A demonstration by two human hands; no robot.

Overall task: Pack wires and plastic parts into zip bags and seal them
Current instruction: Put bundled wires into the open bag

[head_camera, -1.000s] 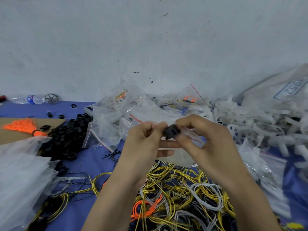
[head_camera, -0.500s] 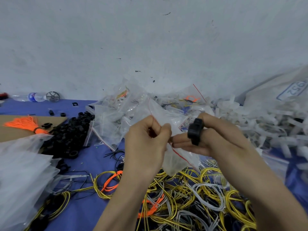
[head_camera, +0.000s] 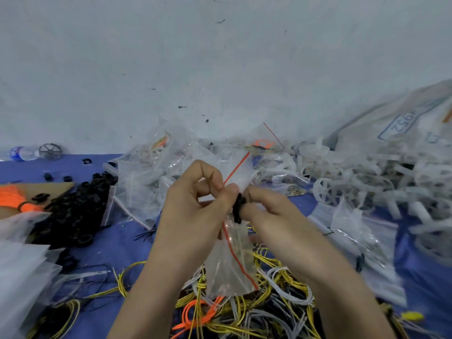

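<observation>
Packing bench: a person's left hand [head_camera: 195, 211] pinches the mouth of a clear zip bag [head_camera: 232, 263] just by its red seal strip, thumb against curled fingers, while the right hand [head_camera: 278, 218] grips a black plastic part [head_camera: 238, 209] in its fingertips right at the opening; the bag hangs limp between the two forearms above a tangle of yellow, grey and orange wires [head_camera: 269, 307]. The work appears to be at the loading step: the part is at the mouth, not yet inside, and the bag looks empty. The next move likely calls for the left hand to hold the lips apart so the part can drop in, before wires follow and the strip is pressed shut. Whether the right hand also has hold of the film cannot be told. On the blue table cover [head_camera: 117, 243] lie a heap of black parts [head_camera: 75, 211] to the left, a pile of clear bags [head_camera: 156, 182] behind the hands, white plastic pieces [head_camera: 371, 189] and a printed white sack [head_camera: 403, 123] to the right, an orange bundle [head_camera: 12, 194] at far left. The thin film clinging shut, and loose wire loops beneath that could snag the bag, look the main hindrances
</observation>
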